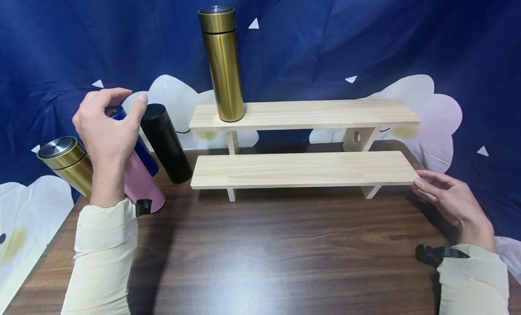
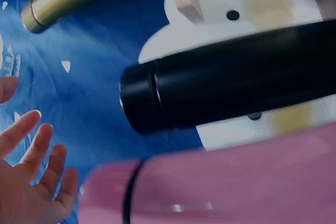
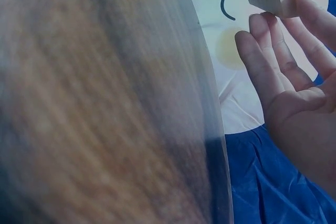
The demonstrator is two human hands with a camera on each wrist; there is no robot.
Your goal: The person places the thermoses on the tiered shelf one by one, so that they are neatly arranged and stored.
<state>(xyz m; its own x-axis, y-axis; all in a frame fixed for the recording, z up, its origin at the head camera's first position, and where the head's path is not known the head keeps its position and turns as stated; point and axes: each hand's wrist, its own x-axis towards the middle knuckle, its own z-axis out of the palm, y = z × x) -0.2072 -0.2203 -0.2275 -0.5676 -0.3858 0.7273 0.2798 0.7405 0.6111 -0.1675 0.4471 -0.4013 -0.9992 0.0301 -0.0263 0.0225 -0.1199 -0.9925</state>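
Note:
My left hand (image 1: pixel 106 125) is raised over the pink bottle (image 1: pixel 142 184), its thumb and fingers spread apart with nothing between them. In the left wrist view the fingers (image 2: pixel 39 150) are clear of the pink and black bottles. Beside the pink bottle stand a black bottle (image 1: pixel 167 143), a blue bottle (image 1: pixel 146 154) partly behind the hand, and a gold bottle (image 1: pixel 67 159). My right hand (image 1: pixel 452 199) pinches the right end of the lower board of a two-step wooden shelf (image 1: pixel 301 170). Another gold bottle (image 1: pixel 224 71) stands upright at the left of its upper board (image 1: pixel 325 114).
The shelf stands toward the back of a dark brown wooden table (image 1: pixel 264 247). A blue cloth (image 1: pixel 305 44) with white cloud shapes hangs behind it. The bottles on the table stand close together near its left edge.

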